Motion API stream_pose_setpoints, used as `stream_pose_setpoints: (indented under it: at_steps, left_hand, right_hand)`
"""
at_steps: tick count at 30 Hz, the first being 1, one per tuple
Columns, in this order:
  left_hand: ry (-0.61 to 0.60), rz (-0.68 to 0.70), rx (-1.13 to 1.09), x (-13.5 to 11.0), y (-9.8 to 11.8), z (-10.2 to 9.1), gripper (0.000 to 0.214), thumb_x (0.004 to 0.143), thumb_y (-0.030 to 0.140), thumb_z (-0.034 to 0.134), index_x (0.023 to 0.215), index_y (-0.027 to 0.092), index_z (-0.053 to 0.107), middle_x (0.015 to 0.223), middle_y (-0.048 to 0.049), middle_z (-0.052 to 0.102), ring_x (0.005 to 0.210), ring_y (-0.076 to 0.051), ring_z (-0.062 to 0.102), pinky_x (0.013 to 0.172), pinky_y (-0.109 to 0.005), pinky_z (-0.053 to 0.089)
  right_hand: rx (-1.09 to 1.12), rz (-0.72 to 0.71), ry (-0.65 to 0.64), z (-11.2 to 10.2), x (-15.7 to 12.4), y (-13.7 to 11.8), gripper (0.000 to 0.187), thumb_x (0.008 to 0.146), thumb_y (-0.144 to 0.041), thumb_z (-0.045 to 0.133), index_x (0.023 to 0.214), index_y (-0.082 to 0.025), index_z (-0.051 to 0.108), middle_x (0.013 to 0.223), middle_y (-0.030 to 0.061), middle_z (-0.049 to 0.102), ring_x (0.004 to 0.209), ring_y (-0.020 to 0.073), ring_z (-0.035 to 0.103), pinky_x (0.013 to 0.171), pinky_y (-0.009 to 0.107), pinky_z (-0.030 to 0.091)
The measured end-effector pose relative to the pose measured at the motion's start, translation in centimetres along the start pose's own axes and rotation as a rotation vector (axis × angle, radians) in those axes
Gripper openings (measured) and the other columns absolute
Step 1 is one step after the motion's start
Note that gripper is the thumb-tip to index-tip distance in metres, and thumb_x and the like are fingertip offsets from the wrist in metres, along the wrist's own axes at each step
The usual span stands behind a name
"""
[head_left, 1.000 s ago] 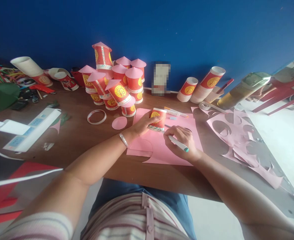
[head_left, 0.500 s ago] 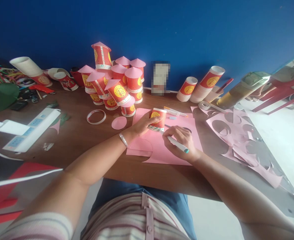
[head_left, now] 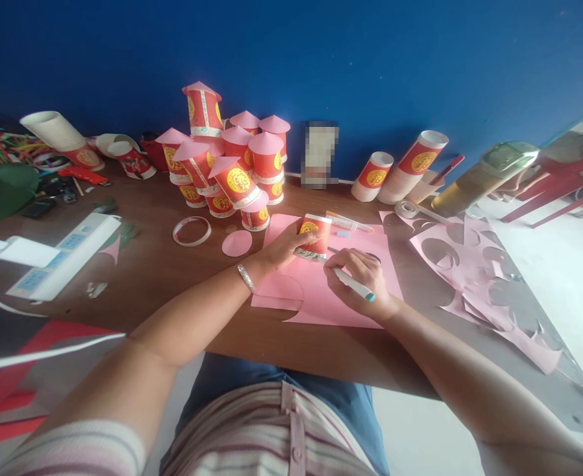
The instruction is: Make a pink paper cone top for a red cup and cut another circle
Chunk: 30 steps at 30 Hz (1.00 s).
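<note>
I am seeing the left hand [head_left: 285, 248] holding a red and white paper cup [head_left: 317, 246] with a round yellow emblem, above a pink paper sheet [head_left: 346, 312]; its fingers are mostly disappearing behind the cup, and I cannot tell whether the cup is resting on the paper; the right hand [head_left: 358, 272] is holding a slim white marker with a green end [head_left: 353, 284] in a narrow grip; its tip is pointing at the cup's scribbled lower band, too small for me to judge contact. A dark curved object [head_left: 373, 256] is showing just past the right knuckles, largely hidden; a pale block [head_left: 320, 155] by the blue wall [head_left: 395, 66] is appearing only as blurred squares. The brown wooden surface [head_left: 252, 340] is ending just in front of the person's waist; red cups under pink paper cones [head_left: 266, 162] are crowding the space behind the left hand, and a pink paper disc [head_left: 236, 243] is lying near its wrist; pink paper offcuts [head_left: 477, 281] are spreading along the right edge; between them and the sheet, a strip of wood is leaving the right hand some sideways room.
</note>
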State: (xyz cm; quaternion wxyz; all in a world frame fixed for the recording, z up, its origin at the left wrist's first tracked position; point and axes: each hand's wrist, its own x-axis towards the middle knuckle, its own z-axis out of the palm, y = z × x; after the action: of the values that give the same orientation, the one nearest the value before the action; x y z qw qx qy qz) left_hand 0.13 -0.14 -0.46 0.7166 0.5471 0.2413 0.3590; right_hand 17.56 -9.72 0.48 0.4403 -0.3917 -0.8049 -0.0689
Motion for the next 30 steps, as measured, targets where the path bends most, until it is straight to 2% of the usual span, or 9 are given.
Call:
stream_pose_setpoints:
  at_steps: [8,17,24,30]
  left_hand:
    - [0.033,-0.006,-0.003,-0.09,0.29,0.16,0.04,0.076,0.046,0.083,0.091,0.017,0.059,0.082,-0.0013,0.062,0.074,-0.014,0.057,0.067,-0.025,0.047]
    - [-0.018,-0.013,-0.016,-0.07,0.12,-0.11,0.04,0.079,0.048,0.081,0.093,0.017,0.06,0.084,-0.0013,0.061,0.076,-0.014,0.057,0.069,-0.025,0.047]
    - [0.0,-0.018,-0.011,-0.07,0.08,-0.15,0.04,0.078,0.047,0.081,0.096,0.016,0.062,0.086,-0.0018,0.063,0.077,-0.015,0.059,0.071,-0.027,0.048]
    - [-0.01,0.023,-0.096,0.07,-0.24,-0.32,0.036,0.08,0.045,0.08,0.088,0.018,0.058,0.08,0.0007,0.06,0.072,-0.013,0.056,0.067,-0.026,0.045]
  right_hand:
    - [0.032,-0.002,-0.008,-0.06,0.2,-0.19,0.019,0.089,-0.006,0.058,0.082,-0.025,0.056,0.065,-0.004,0.063,0.054,0.0128,0.056,0.058,0.026,0.043]
    - [0.034,0.007,0.006,-0.26,0.05,-0.01,0.02,0.088,-0.006,0.058,0.084,-0.025,0.056,0.066,-0.0033,0.065,0.057,0.0139,0.059,0.06,0.027,0.047]
    - [0.039,0.012,0.003,-0.22,0.03,0.04,0.02,0.087,-0.006,0.059,0.083,-0.025,0.056,0.066,-0.0037,0.065,0.056,0.0136,0.059,0.059,0.027,0.046]
    - [0.051,-0.008,0.005,-0.27,-0.03,0.01,0.019,0.089,-0.006,0.058,0.086,-0.025,0.055,0.068,-0.0029,0.067,0.055,0.0127,0.058,0.057,0.026,0.046]
